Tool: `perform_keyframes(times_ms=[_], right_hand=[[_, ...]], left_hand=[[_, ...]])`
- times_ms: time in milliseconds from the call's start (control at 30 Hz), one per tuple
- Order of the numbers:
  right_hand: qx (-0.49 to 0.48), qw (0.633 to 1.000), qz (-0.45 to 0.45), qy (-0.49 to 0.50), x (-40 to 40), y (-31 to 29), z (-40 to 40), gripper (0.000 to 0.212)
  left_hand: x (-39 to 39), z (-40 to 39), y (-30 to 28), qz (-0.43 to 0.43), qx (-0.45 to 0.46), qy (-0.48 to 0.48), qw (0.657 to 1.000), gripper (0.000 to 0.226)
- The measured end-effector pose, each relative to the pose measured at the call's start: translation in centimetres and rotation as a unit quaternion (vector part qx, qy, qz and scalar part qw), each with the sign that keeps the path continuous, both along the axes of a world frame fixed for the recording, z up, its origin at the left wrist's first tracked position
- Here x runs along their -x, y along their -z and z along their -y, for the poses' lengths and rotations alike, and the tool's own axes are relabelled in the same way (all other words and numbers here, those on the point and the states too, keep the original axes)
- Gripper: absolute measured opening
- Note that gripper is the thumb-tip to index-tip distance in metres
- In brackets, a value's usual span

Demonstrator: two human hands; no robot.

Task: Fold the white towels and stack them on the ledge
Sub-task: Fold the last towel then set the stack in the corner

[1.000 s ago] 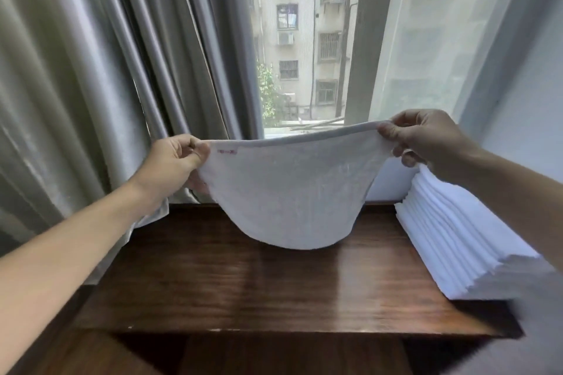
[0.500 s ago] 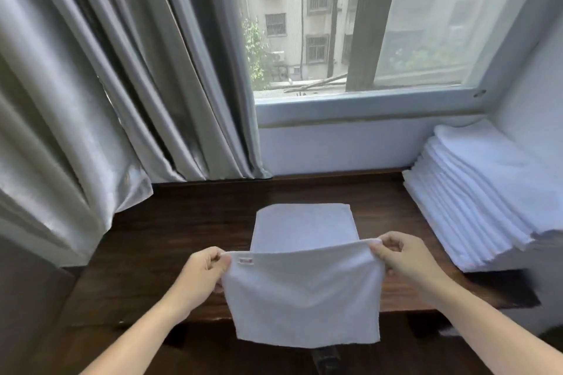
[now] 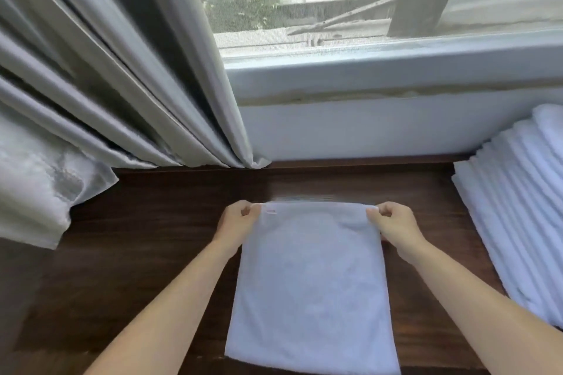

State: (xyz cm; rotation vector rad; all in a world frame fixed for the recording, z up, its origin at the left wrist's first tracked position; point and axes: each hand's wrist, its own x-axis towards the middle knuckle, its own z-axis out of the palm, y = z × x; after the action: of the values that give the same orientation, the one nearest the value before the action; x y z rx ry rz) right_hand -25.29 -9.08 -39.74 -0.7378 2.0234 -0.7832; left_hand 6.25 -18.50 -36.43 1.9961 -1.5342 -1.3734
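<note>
Bare counter [image 3: 158,240] is lying open to the left of the towel [image 3: 307,286], and a dark strip is running free between the towel's far edge and the wall [image 3: 350,131]. On the right, the stack [image 3: 518,216] is filling the counter's corner, leaving only a narrow lane beside the right hand [image 3: 393,222]. The curtain [image 3: 128,85] is hanging over the far left, its hem touching the counter, closing off that side. The left hand [image 3: 237,221] is sitting well apart from the curtain.

Both arms outstretched, left hand [image 3: 240,219] and right hand [image 3: 393,219] pinching.
</note>
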Motion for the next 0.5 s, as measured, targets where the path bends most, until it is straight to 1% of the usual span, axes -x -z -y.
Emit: perform_keyframes(times_ms=[67, 133, 267, 367, 433, 500], right_hand=[[-0.017, 0.999, -0.041, 0.004, -0.4, 1.7, 0.7, 0.028], [-0.017, 0.998, -0.062, 0.002, -0.9, 2.3, 1.3, 0.024], [-0.028, 0.998, -0.057, -0.008, -2.0, 2.2, 2.4, 0.019], [-0.024, 0.998, -0.065, -0.002, -1.9, 2.1, 2.2, 0.018], [-0.008, 0.996, -0.083, 0.014, -1.7, 1.9, 1.9, 0.016], [0.008, 0.995, -0.092, 0.028, -1.4, 1.8, 1.6, 0.013]], left_hand=[[0.8, 0.6, 2.0, 0.023, -0.026, -0.043, 0.998, 0.028], [1.2, 1.4, 3.4, 0.026, -0.041, -0.082, 0.995, 0.029], [1.1, 2.7, 5.5, -0.038, -0.078, -0.132, 0.988, 0.044], [1.5, 3.0, 4.9, -0.053, -0.097, -0.164, 0.980, 0.046], [1.9, 3.3, 4.4, -0.053, -0.125, -0.205, 0.969, 0.030], [1.9, 3.8, 4.2, -0.057, -0.168, -0.220, 0.959, 0.018]])
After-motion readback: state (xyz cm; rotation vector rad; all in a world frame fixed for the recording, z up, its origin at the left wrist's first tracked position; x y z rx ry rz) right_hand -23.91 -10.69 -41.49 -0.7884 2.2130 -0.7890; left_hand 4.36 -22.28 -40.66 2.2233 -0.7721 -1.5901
